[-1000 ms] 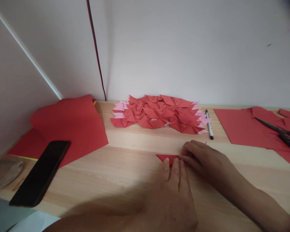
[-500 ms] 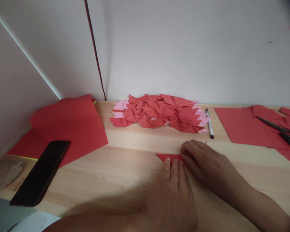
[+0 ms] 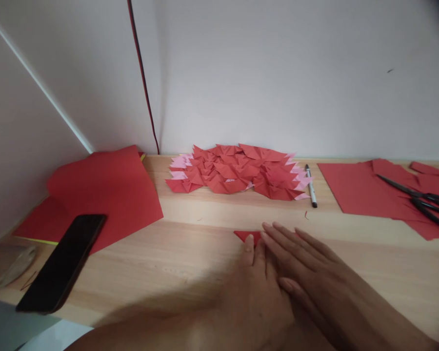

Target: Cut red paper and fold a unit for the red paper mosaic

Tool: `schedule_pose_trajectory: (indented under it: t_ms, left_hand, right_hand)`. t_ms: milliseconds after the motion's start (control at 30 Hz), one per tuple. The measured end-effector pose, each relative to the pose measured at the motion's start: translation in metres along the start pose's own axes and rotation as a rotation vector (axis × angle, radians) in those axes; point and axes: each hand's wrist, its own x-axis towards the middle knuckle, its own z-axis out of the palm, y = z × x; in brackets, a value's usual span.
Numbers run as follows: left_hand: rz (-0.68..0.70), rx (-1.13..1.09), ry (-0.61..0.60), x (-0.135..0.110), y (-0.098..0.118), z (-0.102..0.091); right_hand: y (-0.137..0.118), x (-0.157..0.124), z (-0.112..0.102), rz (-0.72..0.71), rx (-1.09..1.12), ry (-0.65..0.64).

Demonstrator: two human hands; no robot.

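Note:
A small piece of folded red paper lies on the light wooden table, mostly covered by my hands. My left hand rests flat on it, fingers stretched out and pointing away from me. Over the paper's right part lies my right hand, its fingers straight and touching the left hand's fingertips. Beyond both hands, several folded red and pink paper pieces stand in overlapping rows by the wall.
A marker lies right of the folded pieces. Farther right, black scissors rest on red paper sheets. At left, a black phone lies partly on a large red sheet. A dark cord hangs along the wall.
My right hand has moved left and flattened out from curled fingers, now covering the right part of the red paper. My left hand stays pressed on it. The view has shifted slightly.

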Motion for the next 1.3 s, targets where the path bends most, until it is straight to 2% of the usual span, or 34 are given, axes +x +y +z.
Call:
schedule_pose_trajectory:
  t_ms: [167, 333, 500, 667, 867, 1067, 1167, 1300]
  left_hand:
    - [0.051, 0.045, 0.071, -0.002, -0.001, 0.0]
    - [0.045, 0.036, -0.007, -0.003, -0.003, -0.003]
    - [0.073, -0.027, -0.081, -0.01, -0.015, -0.011]
    - [0.059, -0.065, -0.083, -0.027, -0.023, -0.013]
    - [-0.016, -0.08, -0.1, -0.042, -0.018, -0.012]
    - [-0.099, -0.161, -0.054, -0.027, -0.016, -0.026]
    - [-0.135, -0.278, -0.116, -0.02, -0.019, -0.024]
    - [-0.151, -0.318, -0.14, -0.019, -0.022, -0.015]
  right_hand:
    - [-0.01, -0.014, 0.009, 0.068, 0.02, -0.036]
    - [-0.009, -0.021, 0.014, 0.076, 0.0, -0.02]
    - [-0.01, -0.026, 0.024, 0.063, -0.099, 0.031]
    - [-0.01, -0.028, 0.031, 0.039, -0.167, 0.054]
    - [-0.011, -0.027, 0.032, 0.032, -0.19, 0.075]
    - [-0.011, -0.027, 0.038, 0.039, -0.16, 0.094]
    - [-0.01, -0.028, 0.039, 0.036, -0.146, 0.106]
    - [-0.011, -0.027, 0.039, 0.046, -0.162, 0.095]
